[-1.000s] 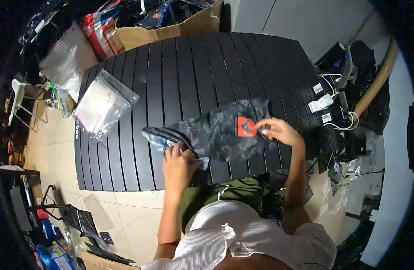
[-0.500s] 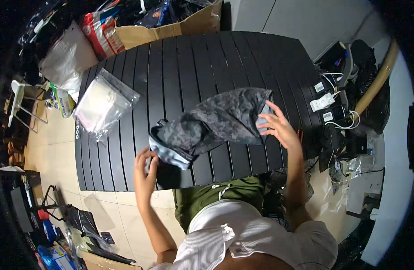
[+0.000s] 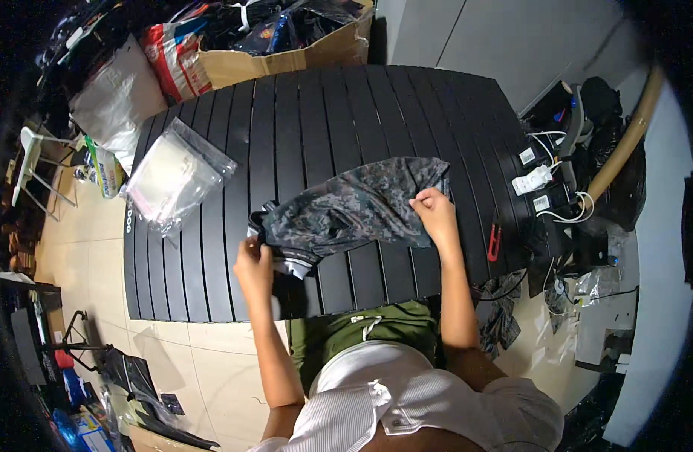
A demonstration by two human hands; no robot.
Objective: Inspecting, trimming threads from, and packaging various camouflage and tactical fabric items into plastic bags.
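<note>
Across the middle of the table lies a dark camouflage cloth garment (image 3: 354, 207), its exact kind unclear. Its left end is bunched, with a banded edge and pale lining showing; its right end spreads wider. My left hand (image 3: 253, 265) is closed at the bunched left end, the fingers pinching the edge. At the wider end my right hand (image 3: 439, 216) has its fingers drawn together on the cloth near the lower right edge. Part of that edge is hidden behind the right hand.
The black slatted table (image 3: 301, 105) carries clear plastic bags (image 3: 173, 177) at left and a small red tool (image 3: 495, 242) at right. A white power strip (image 3: 532, 179) with cables lies along the right edge. Behind stands a cardboard box (image 3: 286, 64) of packaged items.
My right hand has moved left and its spread fingers have closed on the cloth. The garment's right end lies flatter, and less pale lining shows. The red tool is now uncovered.
</note>
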